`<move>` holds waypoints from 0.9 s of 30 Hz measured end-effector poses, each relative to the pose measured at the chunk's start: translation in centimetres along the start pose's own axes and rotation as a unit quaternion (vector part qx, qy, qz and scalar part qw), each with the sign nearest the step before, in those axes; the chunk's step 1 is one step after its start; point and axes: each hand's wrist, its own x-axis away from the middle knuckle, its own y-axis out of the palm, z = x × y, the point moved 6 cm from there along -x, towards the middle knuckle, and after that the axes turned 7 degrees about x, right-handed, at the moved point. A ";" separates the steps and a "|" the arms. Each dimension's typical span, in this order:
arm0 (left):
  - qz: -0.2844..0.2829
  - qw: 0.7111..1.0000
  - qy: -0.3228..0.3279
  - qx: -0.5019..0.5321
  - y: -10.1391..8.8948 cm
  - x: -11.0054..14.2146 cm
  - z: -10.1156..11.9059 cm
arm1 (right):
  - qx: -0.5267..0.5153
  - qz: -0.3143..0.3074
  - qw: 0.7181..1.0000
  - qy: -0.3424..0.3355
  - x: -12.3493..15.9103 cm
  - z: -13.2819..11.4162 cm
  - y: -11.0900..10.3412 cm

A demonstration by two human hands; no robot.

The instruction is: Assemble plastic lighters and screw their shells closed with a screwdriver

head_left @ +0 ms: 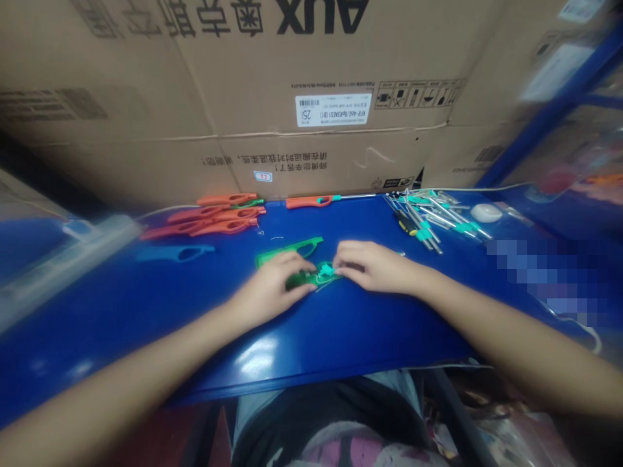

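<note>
My left hand [278,285] is closed around the left part of a green lighter shell half [314,279], just above the blue table. In the shell lies a small teal plastic part [326,270], with a thin pale wire or tube near it. My right hand [372,267] pinches at the right end of the teal part, its thumb and forefinger close together. Exactly what sits between those fingertips is partly hidden. Behind my left hand lies another green lighter shell half [292,249], flat on the table.
Orange lighter shells [214,217] are piled at the back left, near a blue shell [175,253]. An orange lighter with a metal tube [311,202] lies by the cardboard box [219,117]. Metal tubes with teal parts [438,214] and a black-yellow screwdriver [405,222] lie back right.
</note>
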 end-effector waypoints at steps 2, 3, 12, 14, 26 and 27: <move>0.002 1.000 0.001 0.001 0.0 0.0 0.0 | 0.008 -0.001 1.000 -0.003 0.0 0.0 0.0; 0.002 1.000 0.001 0.002 0.0 0.0 0.0 | 0.011 -0.002 1.000 -0.005 0.0 0.0 0.0; 0.003 1.000 0.004 0.007 0.0 0.0 0.1 | 0.016 0.003 0.999 -0.036 0.1 -0.4 0.1; 0.003 1.000 0.006 0.008 0.0 0.0 0.1 | 0.027 0.005 0.999 -0.038 0.1 -0.5 0.2; 0.003 0.999 -0.016 0.029 0.0 -0.1 -0.1 | 0.093 0.002 0.993 -0.075 0.2 -1.1 0.3; 0.003 0.999 -0.017 0.030 0.0 -0.1 -0.1 | 0.098 0.004 0.992 -0.079 0.3 -1.2 0.3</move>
